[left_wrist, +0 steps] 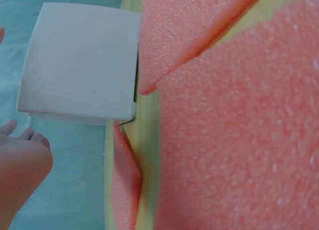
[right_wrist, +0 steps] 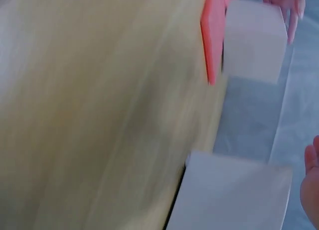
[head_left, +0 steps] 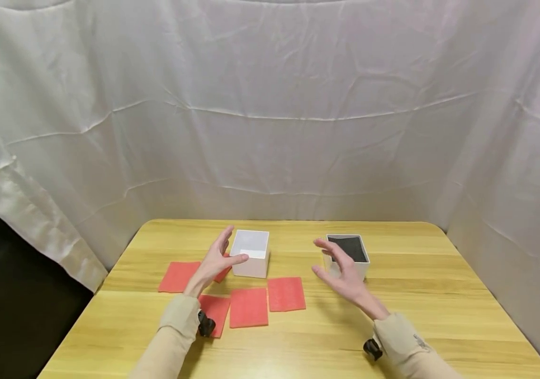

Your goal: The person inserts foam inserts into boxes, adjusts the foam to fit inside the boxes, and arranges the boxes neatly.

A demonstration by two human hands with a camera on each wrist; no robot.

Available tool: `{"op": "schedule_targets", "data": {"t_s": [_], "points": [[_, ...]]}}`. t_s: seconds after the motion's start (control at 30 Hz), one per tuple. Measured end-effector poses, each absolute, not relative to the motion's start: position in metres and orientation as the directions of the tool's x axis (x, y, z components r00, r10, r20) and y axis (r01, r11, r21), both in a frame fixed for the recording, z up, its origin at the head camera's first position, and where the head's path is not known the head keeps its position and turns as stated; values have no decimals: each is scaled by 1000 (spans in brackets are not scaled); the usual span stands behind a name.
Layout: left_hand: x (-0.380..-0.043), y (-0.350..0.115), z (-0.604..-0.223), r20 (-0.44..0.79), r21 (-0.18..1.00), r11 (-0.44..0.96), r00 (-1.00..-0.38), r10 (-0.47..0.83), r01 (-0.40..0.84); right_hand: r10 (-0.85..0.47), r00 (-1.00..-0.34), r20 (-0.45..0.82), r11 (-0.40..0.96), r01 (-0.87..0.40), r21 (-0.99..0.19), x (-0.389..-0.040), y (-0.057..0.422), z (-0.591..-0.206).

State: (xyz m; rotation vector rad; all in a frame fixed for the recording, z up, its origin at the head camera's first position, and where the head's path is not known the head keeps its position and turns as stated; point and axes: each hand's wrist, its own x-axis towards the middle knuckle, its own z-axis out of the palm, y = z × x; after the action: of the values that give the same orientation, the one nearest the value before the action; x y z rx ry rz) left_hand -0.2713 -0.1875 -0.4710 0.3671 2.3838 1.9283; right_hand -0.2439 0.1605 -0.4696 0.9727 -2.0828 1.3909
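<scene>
My left hand (head_left: 213, 263) is held over the table beside a white open-topped box (head_left: 251, 267), fingers and thumb spread and nothing in its grasp. In the head view its thumb overlaps the box's front corner; the left wrist view shows a gap between hand and box (left_wrist: 79, 60). Several red foam squares (head_left: 248, 308) lie flat around and in front of this box, some partly covered by the left arm. To the right, my right hand (head_left: 343, 271) hovers with parted fingers before a second white box (right_wrist: 234, 190), which contains a dark grey sheet-like piece (head_left: 351, 248).
A wooden table (head_left: 440, 316) with rounded far corners carries everything. Pale curtains (head_left: 298, 131) hang behind it and at both sides. A black surface (head_left: 14, 295) shows at the lower left.
</scene>
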Motion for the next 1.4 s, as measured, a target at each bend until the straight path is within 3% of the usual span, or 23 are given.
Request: {"op": "schedule_targets", "data": {"t_s": [0.3,0.73,1.4], "points": [[-280,-185,-477,84,977,168,-964,250,129,-517,-740,431,310,-631,-711,-240,140,-479],[-284,-190,-481,100,973,170,-948,301,157,-649,-739,183,367,-514,-775,-244,132,-487],[-281,-183,-483,73,925,337,-954,290,173,-686,-726,43,503,-517,-693,-257,136,-498]]}}
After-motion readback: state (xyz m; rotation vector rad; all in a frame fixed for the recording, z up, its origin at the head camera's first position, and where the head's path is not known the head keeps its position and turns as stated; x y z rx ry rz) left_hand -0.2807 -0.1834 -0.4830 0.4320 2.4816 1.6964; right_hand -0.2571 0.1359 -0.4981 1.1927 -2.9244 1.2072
